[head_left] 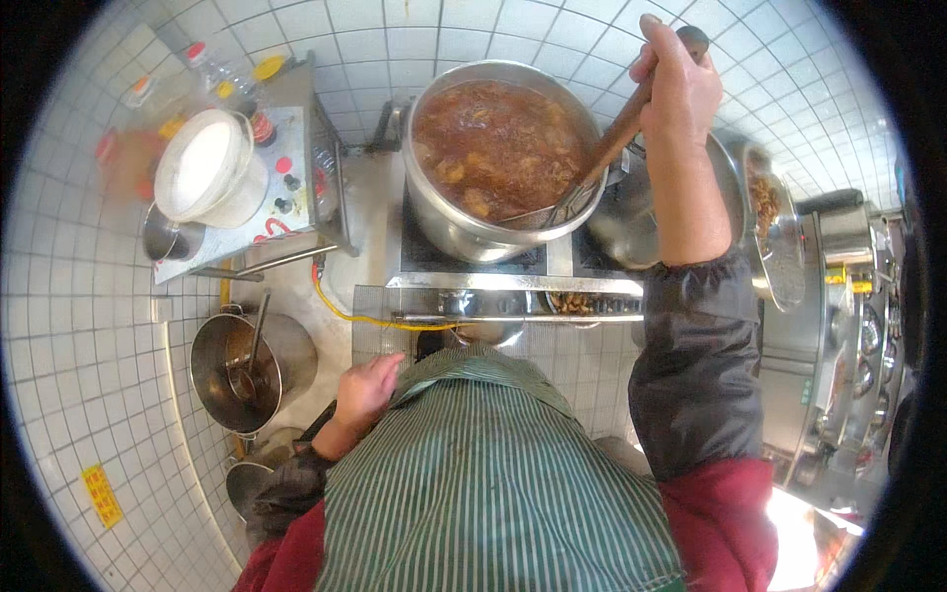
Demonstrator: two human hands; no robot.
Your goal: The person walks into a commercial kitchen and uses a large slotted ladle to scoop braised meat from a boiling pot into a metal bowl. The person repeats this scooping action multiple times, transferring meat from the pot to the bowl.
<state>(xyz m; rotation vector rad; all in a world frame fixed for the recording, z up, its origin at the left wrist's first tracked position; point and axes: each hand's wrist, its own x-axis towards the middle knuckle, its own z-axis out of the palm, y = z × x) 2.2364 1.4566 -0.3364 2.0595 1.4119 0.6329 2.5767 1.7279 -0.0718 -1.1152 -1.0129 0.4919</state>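
My right hand [681, 94] is raised high at the upper right, its fingers wrapped round the thick wooden handle of a long skimmer [617, 133]. The handle slants down to the left into a large steel stockpot [459, 235]. Down at the pot's near right rim, the skimmer's metal head is partly under the liquid. Reddish-brown broth [493, 138] with chunks of food fills the pot almost to the brim. Low on the left, beside my green striped apron [493, 444], my left hand [365, 393] is loosely closed, with nothing visible in it.
A metal side table [335, 197] at the left bears a white tub [212, 168] and several bottles. Below it stands a deep pot [296, 360] with a ladle [247, 380]. Right of the stockpot are another steel vessel [631, 222] and a strainer [789, 247] with brown food.
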